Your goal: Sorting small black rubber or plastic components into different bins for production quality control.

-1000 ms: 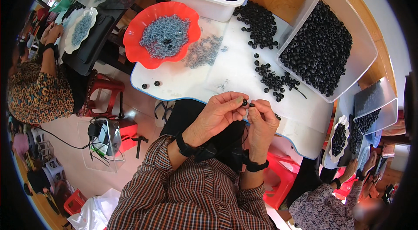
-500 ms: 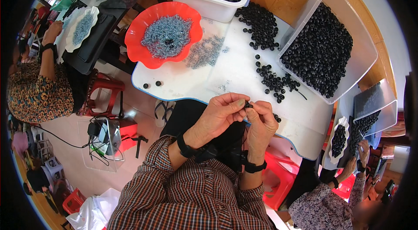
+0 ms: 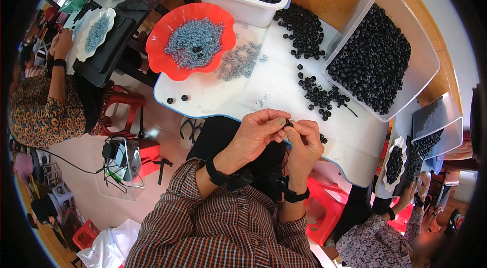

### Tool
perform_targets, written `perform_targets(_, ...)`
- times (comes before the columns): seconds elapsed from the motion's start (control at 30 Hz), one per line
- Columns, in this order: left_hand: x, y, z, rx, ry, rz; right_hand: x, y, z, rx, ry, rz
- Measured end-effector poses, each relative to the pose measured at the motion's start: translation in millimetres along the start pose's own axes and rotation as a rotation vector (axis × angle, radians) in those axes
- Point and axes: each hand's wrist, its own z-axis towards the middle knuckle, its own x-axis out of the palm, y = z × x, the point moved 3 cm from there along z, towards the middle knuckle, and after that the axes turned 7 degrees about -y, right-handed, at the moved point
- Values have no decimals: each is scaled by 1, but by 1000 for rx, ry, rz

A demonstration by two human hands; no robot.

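Observation:
My left hand (image 3: pixel 259 132) and my right hand (image 3: pixel 306 141) meet at the near edge of the white table (image 3: pixel 203 98). Pinched between their fingertips is a small black round part (image 3: pixel 288 123), held by both hands; its finer details are hidden by the fingers. More black round parts (image 3: pixel 319 96) like it lie loose beyond my right hand. A red scalloped bowl (image 3: pixel 154 47) at the far left of the table holds many small clear bluish pieces (image 3: pixel 198 34), with a few black ones on top.
A white tub (image 3: pixel 243 10) of black parts stands at the back. A large clear bin (image 3: pixel 423 73) of them leans at the right. Two co-workers sit at side tables, one person's hand (image 3: pixel 62 42) at left, another's hand (image 3: pixel 422 184) at right. A red stool (image 3: pixel 122 103) stands left.
My hands stay almost in place, with the fingers shifting slightly on the black part. The co-worker's hand at left has moved up and closer to the tray.

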Motion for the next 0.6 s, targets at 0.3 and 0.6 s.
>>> perform_targets(0.3,-3,-1,-1,11,-30,38,1,2,-3,-137,-5,-103)
perform_targets(0.6,1,-6,-2,32,-49,61,2,-1,-2,-114,1,-97)
